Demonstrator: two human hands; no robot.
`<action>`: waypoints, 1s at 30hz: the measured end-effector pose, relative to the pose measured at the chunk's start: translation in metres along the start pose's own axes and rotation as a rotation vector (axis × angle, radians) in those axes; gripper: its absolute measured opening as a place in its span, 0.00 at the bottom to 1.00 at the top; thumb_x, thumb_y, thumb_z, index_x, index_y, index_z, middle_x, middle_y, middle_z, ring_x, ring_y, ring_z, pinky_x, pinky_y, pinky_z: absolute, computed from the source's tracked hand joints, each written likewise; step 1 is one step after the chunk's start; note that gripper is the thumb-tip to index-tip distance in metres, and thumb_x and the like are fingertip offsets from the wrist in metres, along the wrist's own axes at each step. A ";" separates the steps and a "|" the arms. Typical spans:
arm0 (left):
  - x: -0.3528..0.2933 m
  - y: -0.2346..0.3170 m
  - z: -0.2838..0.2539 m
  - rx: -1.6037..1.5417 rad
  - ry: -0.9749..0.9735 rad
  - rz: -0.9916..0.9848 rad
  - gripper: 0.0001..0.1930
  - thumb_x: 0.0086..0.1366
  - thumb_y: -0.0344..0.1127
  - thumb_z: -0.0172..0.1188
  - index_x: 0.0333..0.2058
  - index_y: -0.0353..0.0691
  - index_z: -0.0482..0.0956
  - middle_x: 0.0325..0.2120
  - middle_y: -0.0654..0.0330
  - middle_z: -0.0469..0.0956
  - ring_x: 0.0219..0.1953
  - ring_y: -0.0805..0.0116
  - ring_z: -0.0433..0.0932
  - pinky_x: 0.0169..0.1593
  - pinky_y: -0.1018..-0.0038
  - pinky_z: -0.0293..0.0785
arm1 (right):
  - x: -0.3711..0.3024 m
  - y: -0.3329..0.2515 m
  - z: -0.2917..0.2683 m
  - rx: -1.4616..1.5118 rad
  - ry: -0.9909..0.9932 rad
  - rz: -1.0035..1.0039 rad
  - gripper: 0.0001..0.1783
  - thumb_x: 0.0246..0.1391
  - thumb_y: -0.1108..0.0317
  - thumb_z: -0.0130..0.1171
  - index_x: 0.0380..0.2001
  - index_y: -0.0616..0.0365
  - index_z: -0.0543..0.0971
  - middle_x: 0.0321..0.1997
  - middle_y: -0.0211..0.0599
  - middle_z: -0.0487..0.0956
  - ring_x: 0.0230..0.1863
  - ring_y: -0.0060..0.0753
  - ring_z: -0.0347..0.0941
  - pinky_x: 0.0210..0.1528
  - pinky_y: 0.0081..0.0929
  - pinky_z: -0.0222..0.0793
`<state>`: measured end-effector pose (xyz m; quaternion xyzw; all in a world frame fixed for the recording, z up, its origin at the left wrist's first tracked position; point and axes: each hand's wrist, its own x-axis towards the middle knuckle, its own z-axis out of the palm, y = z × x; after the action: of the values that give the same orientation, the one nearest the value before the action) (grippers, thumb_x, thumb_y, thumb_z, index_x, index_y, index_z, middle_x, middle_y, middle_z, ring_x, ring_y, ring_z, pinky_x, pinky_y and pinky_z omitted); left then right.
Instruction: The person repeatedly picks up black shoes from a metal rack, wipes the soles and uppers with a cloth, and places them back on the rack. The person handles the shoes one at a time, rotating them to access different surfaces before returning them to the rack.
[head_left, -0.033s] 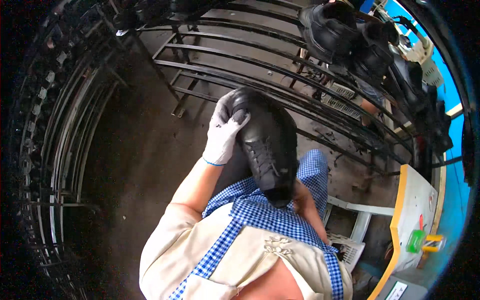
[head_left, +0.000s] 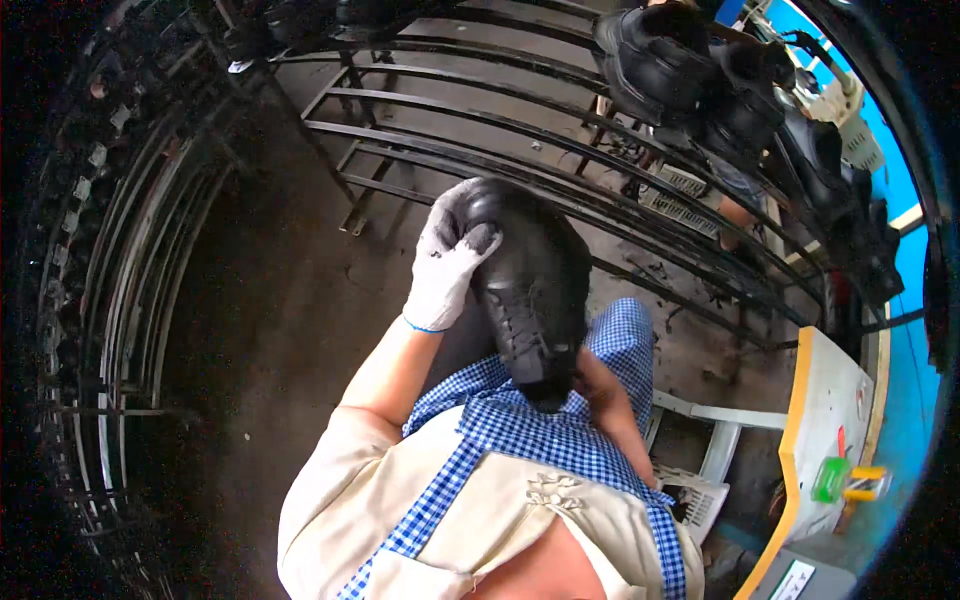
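Observation:
A black lace-up shoe is in front of my lap, its toe pointing away from me and its laced opening near my body. My left hand, in a white glove with dark fingertips, grips the toe end from the left, thumb on top. Bare and slightly blurred, my right hand is beside the heel end on the right. The shoe hides its fingers, so I cannot see whether it holds anything.
Ahead stands a black metal rack of rails, with several black shoes on its right part. A white table with yellow edging is at my right, bearing a green-labelled jar. More rack rails line the left.
The shoe and my left hand have shifted very slightly left. My right hand has moved a little up and left along the heel end.

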<state>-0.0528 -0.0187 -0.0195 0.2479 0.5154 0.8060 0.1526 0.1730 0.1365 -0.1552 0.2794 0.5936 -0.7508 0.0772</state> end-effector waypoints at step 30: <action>-0.011 -0.007 0.044 0.635 -1.048 0.046 0.34 0.52 0.54 0.68 0.51 0.34 0.75 0.38 0.46 0.80 0.41 0.47 0.81 0.45 0.64 0.75 | -0.082 -0.206 0.021 -1.931 -0.195 -1.043 0.05 0.46 0.67 0.56 0.24 0.56 0.74 0.26 0.34 0.72 0.27 0.31 0.77 0.24 0.28 0.75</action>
<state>-0.0193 0.0119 -0.0128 0.6558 0.5813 0.3869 0.2870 0.1419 0.1579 0.0640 -0.2441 0.9671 0.0697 -0.0169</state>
